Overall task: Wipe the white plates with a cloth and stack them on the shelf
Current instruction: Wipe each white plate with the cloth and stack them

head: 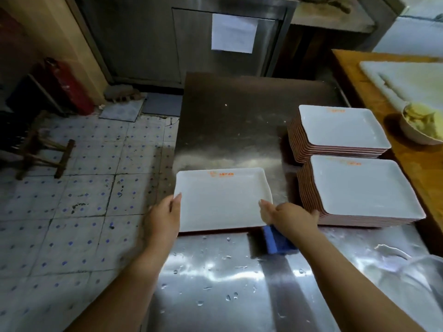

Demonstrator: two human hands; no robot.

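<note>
A white rectangular plate (220,200) with an orange logo sits at the left edge of the wet steel counter (227,279). My left hand (161,221) grips its left edge, thumb on the rim. My right hand (290,218) grips its right near corner, and a blue cloth (278,240) shows beneath this hand. Two stacks of the same white plates stand to the right: a near stack (362,188) and a far stack (340,127).
A wooden table (359,75) at the right carries a white cutting board (407,80) and a bowl of food (422,123). A tiled floor (84,200) lies to the left with a wooden stool (43,152) and a red extinguisher (69,85). A steel cabinet (179,39) stands behind.
</note>
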